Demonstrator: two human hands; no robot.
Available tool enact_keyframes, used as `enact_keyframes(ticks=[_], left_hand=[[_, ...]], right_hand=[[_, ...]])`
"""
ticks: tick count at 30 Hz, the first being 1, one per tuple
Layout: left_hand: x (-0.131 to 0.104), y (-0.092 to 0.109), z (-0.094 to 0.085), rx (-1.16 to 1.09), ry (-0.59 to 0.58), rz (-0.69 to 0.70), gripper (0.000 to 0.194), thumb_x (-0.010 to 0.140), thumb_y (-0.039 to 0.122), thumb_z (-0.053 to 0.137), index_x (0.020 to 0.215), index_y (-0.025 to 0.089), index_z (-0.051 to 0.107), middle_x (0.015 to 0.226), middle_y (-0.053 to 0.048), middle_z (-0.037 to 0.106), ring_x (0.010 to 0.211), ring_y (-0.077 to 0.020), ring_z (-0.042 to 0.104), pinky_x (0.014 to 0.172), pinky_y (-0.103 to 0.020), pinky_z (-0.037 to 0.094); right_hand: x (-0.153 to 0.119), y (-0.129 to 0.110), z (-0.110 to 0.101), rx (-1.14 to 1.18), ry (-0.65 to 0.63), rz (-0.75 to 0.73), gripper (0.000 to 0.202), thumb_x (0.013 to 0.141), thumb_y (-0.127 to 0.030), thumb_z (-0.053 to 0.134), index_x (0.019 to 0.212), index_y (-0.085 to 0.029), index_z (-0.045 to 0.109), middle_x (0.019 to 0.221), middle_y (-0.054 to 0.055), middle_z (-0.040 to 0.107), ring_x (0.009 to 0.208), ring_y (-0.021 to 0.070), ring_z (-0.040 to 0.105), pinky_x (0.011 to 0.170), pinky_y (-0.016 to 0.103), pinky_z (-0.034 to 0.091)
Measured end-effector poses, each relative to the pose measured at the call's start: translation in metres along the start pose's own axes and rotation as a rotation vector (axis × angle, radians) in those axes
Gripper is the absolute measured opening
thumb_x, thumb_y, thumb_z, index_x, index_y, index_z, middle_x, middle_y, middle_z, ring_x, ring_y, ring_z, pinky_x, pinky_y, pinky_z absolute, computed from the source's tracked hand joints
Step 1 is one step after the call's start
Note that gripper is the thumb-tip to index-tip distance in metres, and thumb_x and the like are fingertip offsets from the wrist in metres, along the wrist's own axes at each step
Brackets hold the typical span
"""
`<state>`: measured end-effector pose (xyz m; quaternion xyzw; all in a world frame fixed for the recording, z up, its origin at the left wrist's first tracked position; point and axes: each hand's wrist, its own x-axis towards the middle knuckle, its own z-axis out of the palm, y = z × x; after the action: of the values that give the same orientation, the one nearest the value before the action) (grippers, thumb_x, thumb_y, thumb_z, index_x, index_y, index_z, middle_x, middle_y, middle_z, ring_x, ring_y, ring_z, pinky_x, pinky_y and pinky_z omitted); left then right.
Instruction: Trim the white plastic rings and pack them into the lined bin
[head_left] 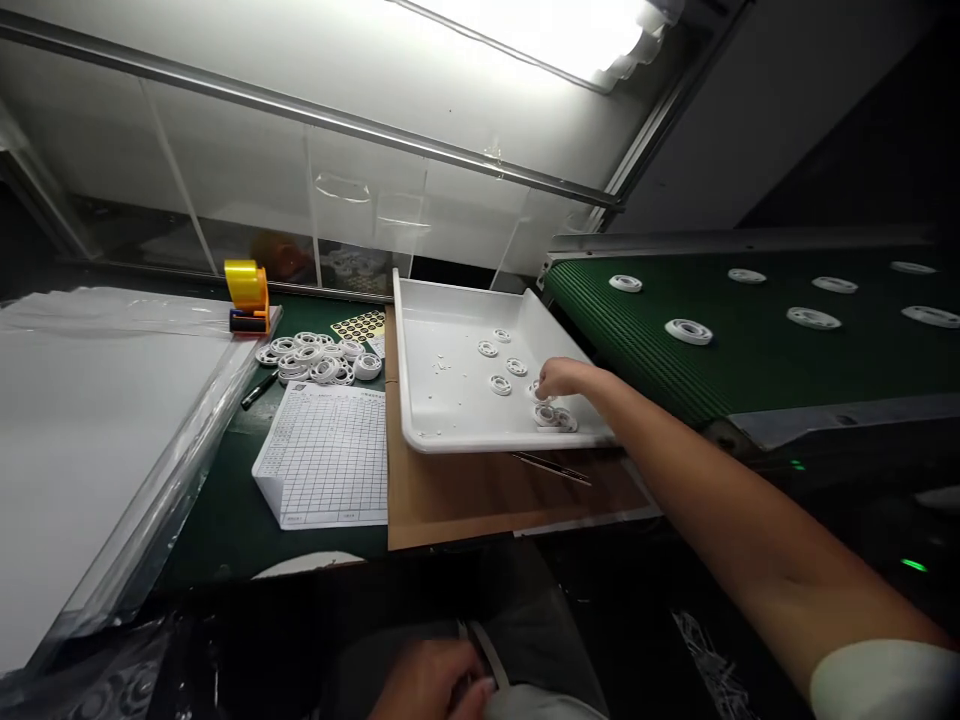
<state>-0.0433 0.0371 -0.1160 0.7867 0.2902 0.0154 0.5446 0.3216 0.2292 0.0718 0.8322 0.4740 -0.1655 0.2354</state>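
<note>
My right hand (pixel 559 377) reaches into the right side of a white tray (pixel 457 438), its fingers closed on a white ring. Just below it, a few more white rings (pixel 555 416) lie bunched near the tray's front edge. Several single rings (pixel 500 384) are spread over the middle of the tray, with small white scraps (pixel 441 366) to their left. Low in the picture, near my lap, my left hand (pixel 435 682) is blurred with its fingers curled; whether anything is in it cannot be made out.
A green conveyor (pixel 735 365) at the right carries several white rings. Left of the tray are a ring pile (pixel 322 358), a printed sheet (pixel 334 455), a black pen (pixel 259 389), a tape dispenser (pixel 248 298) and plastic-wrapped white sheets (pixel 97 420). Tweezers (pixel 553 467) lie before the tray.
</note>
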Motion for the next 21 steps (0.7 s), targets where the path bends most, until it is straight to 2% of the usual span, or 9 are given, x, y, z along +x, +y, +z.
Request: enact_keyframes(ticks=[4,8,13,16,21], left_hand=[[0.006,-0.023,-0.005,0.045,-0.02,-0.025,0.028,0.095,0.028,0.052,0.1,0.021,0.079,0.105,-0.012,0.083,0.098,-0.0294,0.077,0.084,-0.035,0.053],[0.005,-0.04,-0.01,0.057,0.004,-0.036,0.028,0.099,0.032,0.05,0.104,0.023,0.077,0.108,-0.011,0.081,0.103,-0.0278,0.076,0.088,-0.034,0.054],[0.003,-0.04,-0.021,0.044,0.081,-0.074,0.032,0.103,0.034,0.045,0.103,0.022,0.074,0.104,-0.01,0.079,0.098,-0.0256,0.075,0.086,-0.032,0.053],[0.002,-0.039,-0.025,0.035,0.104,-0.077,0.031,0.103,0.033,0.044,0.103,0.022,0.073,0.104,-0.009,0.079,0.098,-0.0237,0.075,0.086,-0.03,0.052],[0.004,-0.043,-0.026,0.041,0.087,-0.085,0.029,0.101,0.032,0.047,0.105,0.022,0.073,0.102,-0.009,0.078,0.094,-0.0236,0.074,0.084,-0.029,0.053]], right_hand=[[0.0,0.01,0.018,0.036,-0.044,0.032,0.027,0.106,-0.036,0.072,0.123,-0.015,0.069,0.122,0.009,0.069,0.104,0.0243,0.071,0.09,0.042,0.063],[0.002,0.011,0.026,0.146,-0.044,-0.009,0.025,0.106,-0.036,0.072,0.12,-0.015,0.07,0.121,0.008,0.07,0.103,0.0246,0.071,0.09,0.042,0.063],[0.0,0.019,0.015,0.354,-0.001,-0.108,0.029,0.108,-0.035,0.069,0.128,-0.015,0.066,0.121,0.009,0.069,0.1,0.023,0.071,0.086,0.04,0.064],[-0.004,0.021,0.017,0.435,-0.014,-0.169,0.03,0.108,-0.035,0.068,0.131,-0.015,0.065,0.119,0.009,0.07,0.096,0.0217,0.072,0.083,0.038,0.065],[-0.007,0.005,0.027,0.42,-0.025,-0.289,0.031,0.108,-0.035,0.069,0.132,-0.016,0.065,0.121,0.009,0.069,0.1,0.0231,0.072,0.087,0.041,0.065]])
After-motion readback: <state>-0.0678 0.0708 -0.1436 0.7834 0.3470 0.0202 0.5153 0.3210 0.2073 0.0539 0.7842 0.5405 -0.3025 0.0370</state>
